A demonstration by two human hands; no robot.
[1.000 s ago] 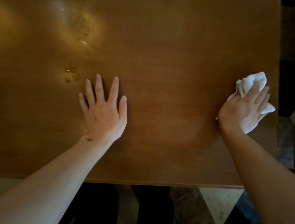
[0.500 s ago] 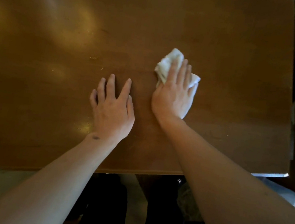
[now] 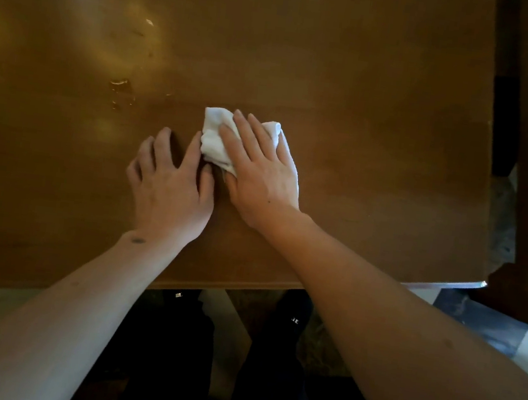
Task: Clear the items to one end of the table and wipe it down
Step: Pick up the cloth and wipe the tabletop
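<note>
White cloth [image 3: 213,143], bunched, maybe folded, pressed under straight-fingered right hand [image 3: 261,173], wooden table [image 3: 366,112].

right hand [image 3: 259,172] pressing cloth [image 3: 214,140], wooden table [image 3: 367,106]

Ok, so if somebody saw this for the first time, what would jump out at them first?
The white cloth, bright against the dark wooden table, lies near the middle under the flat right hand. The left hand rests on the table right beside it, on its left. Farther left and away from the person, a patch of glinting marks, seemingly wet spots, sits on the wood.
</note>
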